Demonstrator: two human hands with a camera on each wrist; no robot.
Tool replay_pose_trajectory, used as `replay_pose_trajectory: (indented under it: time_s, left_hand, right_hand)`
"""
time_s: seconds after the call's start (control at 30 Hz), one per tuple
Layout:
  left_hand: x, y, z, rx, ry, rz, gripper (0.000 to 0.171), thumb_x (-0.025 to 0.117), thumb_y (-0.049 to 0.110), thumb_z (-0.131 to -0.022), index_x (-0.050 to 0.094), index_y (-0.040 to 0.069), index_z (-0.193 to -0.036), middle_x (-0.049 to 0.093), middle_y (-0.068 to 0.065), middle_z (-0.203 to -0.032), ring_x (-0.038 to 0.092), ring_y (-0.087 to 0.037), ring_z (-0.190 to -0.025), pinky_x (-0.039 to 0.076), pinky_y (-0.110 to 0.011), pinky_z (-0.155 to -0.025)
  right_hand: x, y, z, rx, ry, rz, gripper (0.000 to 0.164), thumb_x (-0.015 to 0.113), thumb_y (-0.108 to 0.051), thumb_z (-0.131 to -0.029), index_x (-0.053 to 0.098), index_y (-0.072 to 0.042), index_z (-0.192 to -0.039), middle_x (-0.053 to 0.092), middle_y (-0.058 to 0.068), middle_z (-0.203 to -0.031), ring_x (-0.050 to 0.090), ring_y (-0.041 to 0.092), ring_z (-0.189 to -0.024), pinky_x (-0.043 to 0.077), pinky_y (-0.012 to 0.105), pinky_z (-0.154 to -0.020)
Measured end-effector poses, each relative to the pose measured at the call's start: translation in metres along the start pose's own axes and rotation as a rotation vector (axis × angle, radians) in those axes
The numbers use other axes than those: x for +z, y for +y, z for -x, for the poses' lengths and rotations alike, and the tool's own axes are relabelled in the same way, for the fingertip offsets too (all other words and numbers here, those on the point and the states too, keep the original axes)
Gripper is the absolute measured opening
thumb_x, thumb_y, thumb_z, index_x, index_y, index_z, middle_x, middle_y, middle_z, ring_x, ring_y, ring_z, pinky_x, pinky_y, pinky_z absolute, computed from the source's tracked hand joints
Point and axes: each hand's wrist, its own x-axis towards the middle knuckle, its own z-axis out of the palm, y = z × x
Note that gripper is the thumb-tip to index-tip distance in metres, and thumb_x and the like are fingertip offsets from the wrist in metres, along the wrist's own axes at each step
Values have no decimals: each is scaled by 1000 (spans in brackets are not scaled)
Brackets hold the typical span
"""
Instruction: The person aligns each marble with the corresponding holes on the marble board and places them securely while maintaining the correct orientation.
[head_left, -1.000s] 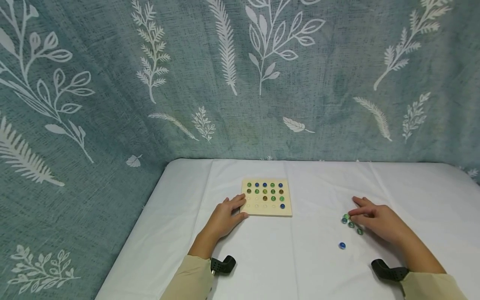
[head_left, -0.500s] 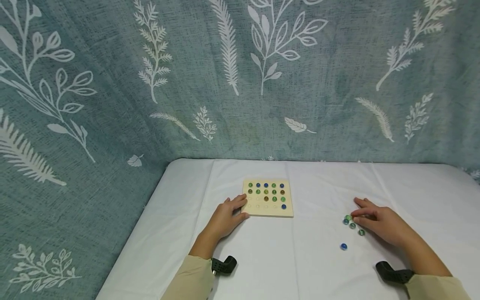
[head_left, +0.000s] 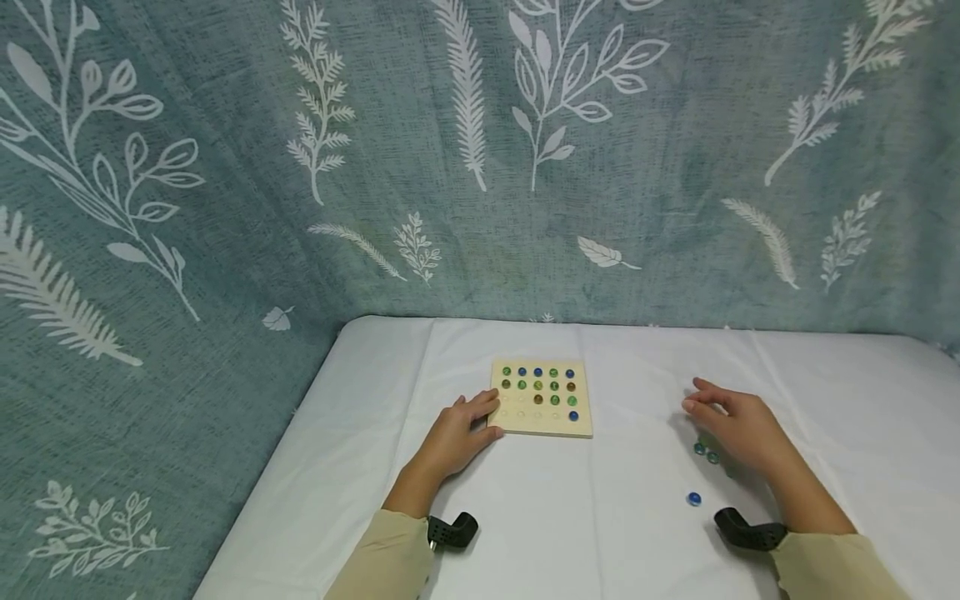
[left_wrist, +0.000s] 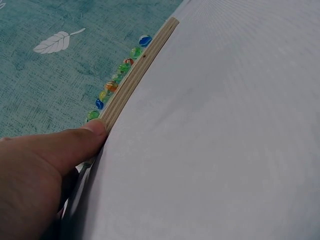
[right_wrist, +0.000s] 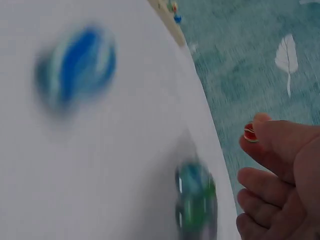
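My left hand [head_left: 453, 433] lies at the near left corner of a pale wooden marble board [head_left: 528, 425]. Its thumb presses the front edge, and its fingertips touch the left side. Glass marbles fill the board's two back rows; more sit at the right of the two front rows. On the right, my right hand [head_left: 742, 425] is raised over the cloth and pinches a red marble [right_wrist: 250, 132] between thumb and index finger. Beneath that hand lie several loose marbles, among them a teal one [head_left: 700, 448] and a green one [head_left: 713, 457], partly hidden by it.
A blue marble [head_left: 693, 499] lies alone nearer the front. White cloth [head_left: 637, 533] covers the table. Behind and to the left hangs a blue-green curtain [head_left: 420, 150] with white leaf prints. Each wrist wears a black camera mount [head_left: 453, 531].
My right hand has lifted from the loose marbles and moved a little up and left, with the red marble in its fingertips. My left hand stays on the board. The head view has shifted slightly.
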Motion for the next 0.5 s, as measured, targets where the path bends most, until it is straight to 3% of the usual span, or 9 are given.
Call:
replay_pose_trajectory:
  time_s: [0.23, 0.5]
  left_hand:
    - [-1, 2, 0, 13, -11, -3, 58, 71, 33, -91, 54, 14, -142, 43, 7, -153, 29, -40, -145, 27, -52, -121]
    - [0, 1, 0, 4, -5, 0, 57, 71, 33, -91, 54, 14, -142, 44, 7, -153, 29, -38, -146, 26, -49, -122]
  right_hand:
    - [29, -49, -21, -36, 48, -83, 51, 57, -51, -96, 70, -4, -112, 40, 15, -154, 31, 45, -143, 34, 67, -108]
    - [81, -99, -47, -82, 93, -105, 25, 67, -29, -94, 74, -6, -104, 45, 13, -152, 31, 36, -146, 29, 60, -116]
